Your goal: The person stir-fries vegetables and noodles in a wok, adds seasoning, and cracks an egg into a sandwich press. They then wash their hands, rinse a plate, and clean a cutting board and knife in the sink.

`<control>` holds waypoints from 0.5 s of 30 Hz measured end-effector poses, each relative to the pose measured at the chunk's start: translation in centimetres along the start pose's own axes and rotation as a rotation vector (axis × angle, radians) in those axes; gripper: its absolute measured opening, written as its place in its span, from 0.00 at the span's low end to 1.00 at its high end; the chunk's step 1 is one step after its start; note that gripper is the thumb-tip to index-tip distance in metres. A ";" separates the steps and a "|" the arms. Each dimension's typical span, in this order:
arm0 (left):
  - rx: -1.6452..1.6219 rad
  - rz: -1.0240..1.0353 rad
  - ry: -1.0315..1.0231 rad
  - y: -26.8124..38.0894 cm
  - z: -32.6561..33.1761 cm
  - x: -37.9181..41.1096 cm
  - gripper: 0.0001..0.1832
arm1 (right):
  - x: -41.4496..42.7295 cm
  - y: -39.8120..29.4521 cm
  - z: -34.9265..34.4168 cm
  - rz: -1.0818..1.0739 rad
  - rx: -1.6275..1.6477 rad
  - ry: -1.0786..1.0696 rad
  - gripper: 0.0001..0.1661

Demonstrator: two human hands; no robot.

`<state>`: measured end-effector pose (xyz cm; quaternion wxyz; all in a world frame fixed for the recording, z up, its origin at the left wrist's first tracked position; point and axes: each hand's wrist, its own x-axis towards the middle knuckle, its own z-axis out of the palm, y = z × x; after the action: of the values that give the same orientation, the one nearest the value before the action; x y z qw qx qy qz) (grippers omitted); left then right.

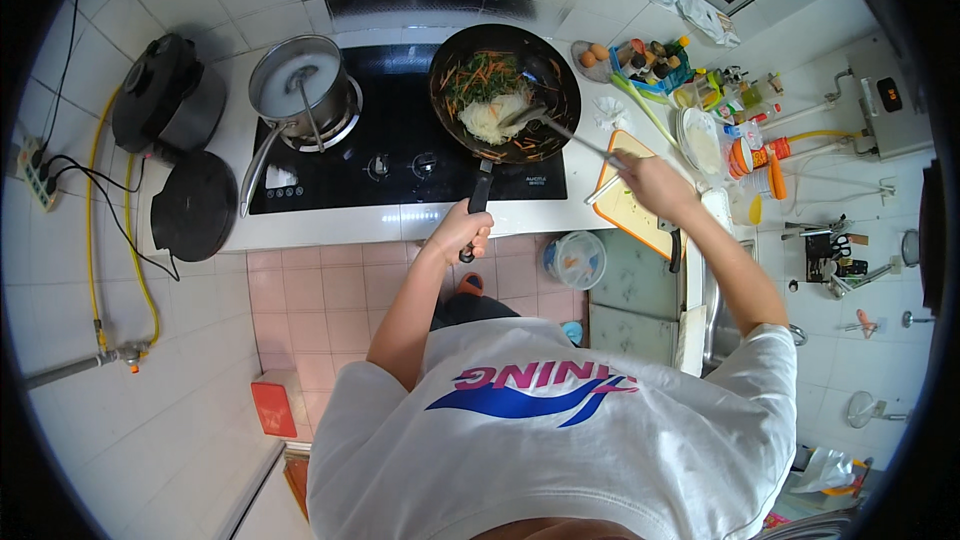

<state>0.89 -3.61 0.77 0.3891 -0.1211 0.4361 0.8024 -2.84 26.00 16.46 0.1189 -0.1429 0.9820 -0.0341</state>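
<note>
My left hand grips the black handle of a dark wok on the right side of the gas stove. In my right hand is a metal cooking utensil, its head down among the food at the wok's right side; its exact shape is hard to tell. Pale noodles lie in a heap toward the front of the wok. Behind them are chopped greens with orange carrot shreds. More carrot shreds stick to the wok's wall.
A steel saucepan with cloudy liquid and a ladle stands on the left burner. Right of the stove lie an orange-rimmed cutting board and a black-handled knife. Plates, eggs and bottles crowd the counter's right end.
</note>
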 end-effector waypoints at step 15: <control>-0.109 0.015 -0.053 1.8 1.3 1.3 0.09 | 5.6 -1.3 1.5 -0.019 -0.040 0.116 0.17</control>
<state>-1.11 -2.45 1.91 0.3875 -0.1175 0.3821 0.8307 -7.28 23.07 13.93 0.0588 -0.1522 0.9863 -0.0239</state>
